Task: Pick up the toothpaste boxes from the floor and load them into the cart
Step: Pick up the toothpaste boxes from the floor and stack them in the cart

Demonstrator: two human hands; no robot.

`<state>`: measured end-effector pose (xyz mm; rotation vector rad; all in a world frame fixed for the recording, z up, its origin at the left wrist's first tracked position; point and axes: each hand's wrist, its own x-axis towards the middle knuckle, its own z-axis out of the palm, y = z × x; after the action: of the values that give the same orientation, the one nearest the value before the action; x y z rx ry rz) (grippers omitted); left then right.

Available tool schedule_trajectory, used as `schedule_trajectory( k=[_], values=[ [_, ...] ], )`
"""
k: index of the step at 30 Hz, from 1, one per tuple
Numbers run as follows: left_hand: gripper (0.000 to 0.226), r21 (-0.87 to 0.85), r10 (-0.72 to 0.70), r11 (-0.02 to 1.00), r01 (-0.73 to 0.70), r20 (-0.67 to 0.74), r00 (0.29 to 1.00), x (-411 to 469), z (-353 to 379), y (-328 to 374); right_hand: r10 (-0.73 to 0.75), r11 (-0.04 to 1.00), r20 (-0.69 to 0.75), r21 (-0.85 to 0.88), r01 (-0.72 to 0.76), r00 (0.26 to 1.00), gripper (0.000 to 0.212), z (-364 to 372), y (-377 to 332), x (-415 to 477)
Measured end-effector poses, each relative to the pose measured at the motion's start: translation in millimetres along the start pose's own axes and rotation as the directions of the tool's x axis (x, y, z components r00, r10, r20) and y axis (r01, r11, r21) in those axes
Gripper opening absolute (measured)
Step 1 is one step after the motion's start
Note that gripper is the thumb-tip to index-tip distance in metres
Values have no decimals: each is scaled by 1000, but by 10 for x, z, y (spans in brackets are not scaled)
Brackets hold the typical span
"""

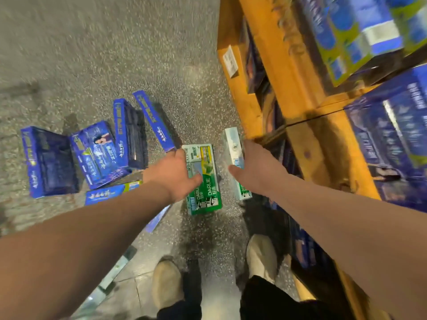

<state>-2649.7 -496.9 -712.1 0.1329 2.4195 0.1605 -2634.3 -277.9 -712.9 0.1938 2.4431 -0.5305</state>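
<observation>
Left hand [172, 174] around green DARLIE box [209, 195], right hand [256, 168] on pale box [233, 142] beside it, grip uncertain.

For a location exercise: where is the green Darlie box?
Head view, centre: the green Darlie box is gripped by the left hand, just left of the pale box.

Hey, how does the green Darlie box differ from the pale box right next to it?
The green Darlie box shows a broad green printed face; the pale box shows a narrower whitish-blue one. The left hand grips the green Darlie box; the right hand covers the pale box, grip unclear. Both are long cartons lying roughly parallel.
</observation>
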Motion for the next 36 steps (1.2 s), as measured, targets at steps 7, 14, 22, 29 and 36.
schedule_trajectory(
  k=[7, 14, 22, 29, 36],
  values=[
    [71, -103, -94, 991, 89, -47, 994, 1021, 824, -138, 70, 997, -57, 16, -70, 996, 63, 816, 300, 924],
    [70, -171, -208, 966, 195, -63, 976, 1519, 1408, -78, 211, 975, -48, 87, -206, 976, 78, 1121, 402, 1442],
    [75, -413, -345, 860, 298, -42, 937, 1634, 1644, -101, 397, 882, 44, 258, -395, 917, 74, 1342, 469, 1505],
    [72, -547, -377, 776, 314, -4, 926, 1642, 1565, 38, 294, 951, 44, 87, -297, 955, 62, 1351, 399, 1396],
    [50, -597, -167, 799, 74, -102, 981, 1680, 1430, 312, 179, 980, 174, 50, -190, 968, 89, 1458, 314, 1314]
  ],
)
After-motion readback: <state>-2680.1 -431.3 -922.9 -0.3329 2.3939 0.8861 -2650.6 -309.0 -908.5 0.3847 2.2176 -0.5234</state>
